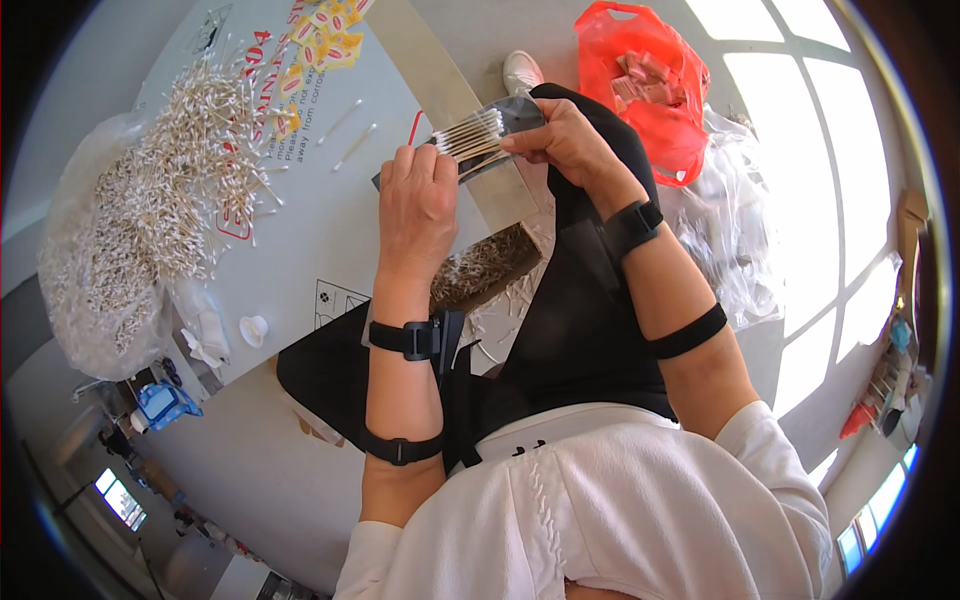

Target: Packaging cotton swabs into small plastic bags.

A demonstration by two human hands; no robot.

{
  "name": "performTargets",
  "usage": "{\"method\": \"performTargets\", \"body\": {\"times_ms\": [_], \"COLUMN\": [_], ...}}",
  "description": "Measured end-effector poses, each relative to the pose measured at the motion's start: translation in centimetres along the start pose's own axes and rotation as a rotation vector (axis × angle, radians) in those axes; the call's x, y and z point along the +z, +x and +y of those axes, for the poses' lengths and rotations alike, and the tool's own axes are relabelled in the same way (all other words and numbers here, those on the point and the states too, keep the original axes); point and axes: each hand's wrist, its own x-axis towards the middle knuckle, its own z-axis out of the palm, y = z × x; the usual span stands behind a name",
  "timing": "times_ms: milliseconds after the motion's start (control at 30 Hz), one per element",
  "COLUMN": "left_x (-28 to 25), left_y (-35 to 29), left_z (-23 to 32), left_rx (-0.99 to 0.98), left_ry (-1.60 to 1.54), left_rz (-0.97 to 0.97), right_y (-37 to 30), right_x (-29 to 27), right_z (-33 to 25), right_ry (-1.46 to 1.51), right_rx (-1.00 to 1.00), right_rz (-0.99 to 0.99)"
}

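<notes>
A flat row of cotton swabs (pixel 470 137) spans the gap between my two hands, white tips at both ends. My left hand (pixel 416 200) is closed with its fingers curled at the row's left end; its fingertips are hidden from above. At the other end my right hand (pixel 572 147) pinches the swabs near their tips, thumb toward the row. Beneath the row lies a dark grey flat piece (pixel 522 113), whose kind I cannot make out. Two or three loose swabs (pixel 355 147) rest on the table to the left of my hands.
A large heap of swabs (pixel 190 165) spills from a clear plastic bag (pixel 65 260) on the printed table (pixel 300 230). Yellow packets (pixel 325 40) lie at the back. An open box (pixel 488 268) of swabs sits below my hands. A red bag (pixel 597 45) with pinkish packs stands right.
</notes>
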Motion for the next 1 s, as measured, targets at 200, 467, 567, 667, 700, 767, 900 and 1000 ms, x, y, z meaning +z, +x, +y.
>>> {"method": "performTargets", "body": {"times_ms": [200,467,567,667,700,767,900,1000], "left_x": [-0.1,-0.6,-0.8,-0.8,-0.5,-0.2,0.1,0.6], "left_y": [-0.8,-1.2,-0.8,0.1,0.2,0.4,-0.1,-0.2], "left_z": [-0.2,0.5,0.8,1.2,1.2,0.9,0.5,0.4], "left_rx": [-0.056,-0.133,-0.118,-0.076,-0.076,0.018,-0.007,-0.020], "left_ry": [-0.015,0.007,-0.005,0.003,0.002,-0.003,0.004,-0.031], "left_rz": [-0.020,-0.132,-0.109,-0.127,-0.128,-0.070,-0.071,-0.016], "right_y": [-0.2,-0.2,-0.2,-0.1,-0.1,-0.1,-0.2,-0.1], "right_x": [0.0,0.2,0.1,-0.1,-0.1,0.1,0.5,0.2], "right_z": [-0.3,-0.3,-0.3,-0.1,0.0,-0.1,-0.5,-0.2], "right_ry": [0.020,0.004,0.008,-0.001,0.003,0.008,0.010,-0.003], "right_rx": [0.026,0.016,0.023,-0.001,0.005,0.012,0.019,0.023], "right_rz": [0.009,0.012,0.010,0.001,0.008,0.014,0.018,0.013]}}
